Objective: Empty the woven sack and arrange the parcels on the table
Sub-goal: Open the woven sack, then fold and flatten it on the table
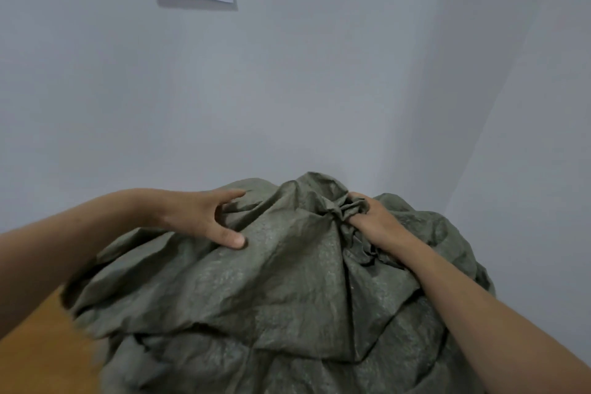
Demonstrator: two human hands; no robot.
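Woven sack is sitting bulging on the table, its neck bunched at the sack's upper right. Your right hand is nearer, fingers gripping that neck. Your left hand is pressing the sack's upper left, fingers spread. No parcels showing.

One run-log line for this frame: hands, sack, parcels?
woven sack: closed, neck bunched | left hand: open, resting on sack | right hand: gripping bunched neck | parcels: none visible | table: corner visible lower left
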